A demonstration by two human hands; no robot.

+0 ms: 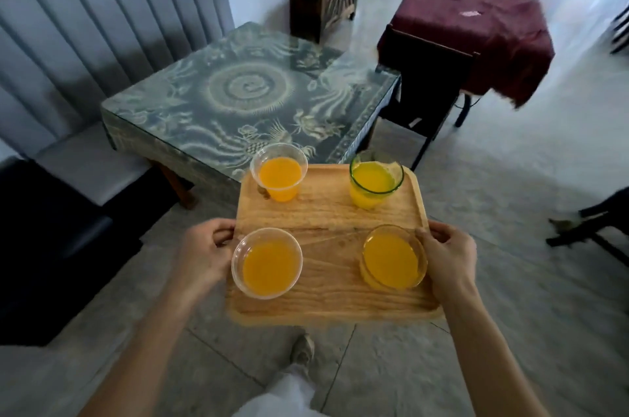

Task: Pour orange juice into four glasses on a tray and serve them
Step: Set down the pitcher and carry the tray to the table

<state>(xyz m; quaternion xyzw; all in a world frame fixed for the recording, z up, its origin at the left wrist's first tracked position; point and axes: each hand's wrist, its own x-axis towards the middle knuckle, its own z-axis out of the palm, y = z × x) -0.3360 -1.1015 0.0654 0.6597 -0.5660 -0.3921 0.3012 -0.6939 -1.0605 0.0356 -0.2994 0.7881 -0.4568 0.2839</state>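
Wooden tray (pixel 326 212) with four glasses (pixel 267 263) of orange juice (pixel 279 175), carried above the floor (pixel 510 178), just short of the patterned bench (pixel 245 93).
The left hand (pixel 204 255) grips the tray's left edge and the right hand (pixel 449 256) its right edge. The far edge faces the bench. One upright glass stands near each corner, the far-right glass (pixel 374 181) green-rimmed.

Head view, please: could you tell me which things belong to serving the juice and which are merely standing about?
Part of the job: wooden tray, gripped by left hand and right hand; far-left glass, green-rimmed glass, near-left glass, near-right glass, all filled.

Standing about: patterned table, grey bench, maroon-covered table, dark chair.
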